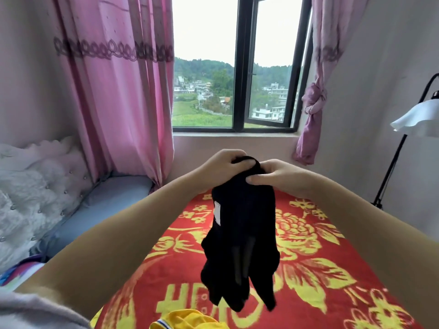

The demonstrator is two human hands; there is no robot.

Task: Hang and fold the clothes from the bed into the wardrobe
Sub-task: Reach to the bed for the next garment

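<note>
Left hand [222, 166], right hand [276, 177] pinch limp black garment [242, 236].

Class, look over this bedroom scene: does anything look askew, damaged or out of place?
Nothing stands out. Both hands, left and right, hold a black garment up over the red blanket; a yellow garment lies crumpled, awaiting sorting.

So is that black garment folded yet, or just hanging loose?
Hanging loose: the black cloth garment dangles bunched from the left hand and right hand, above the red-and-yellow floral blanket.
</note>
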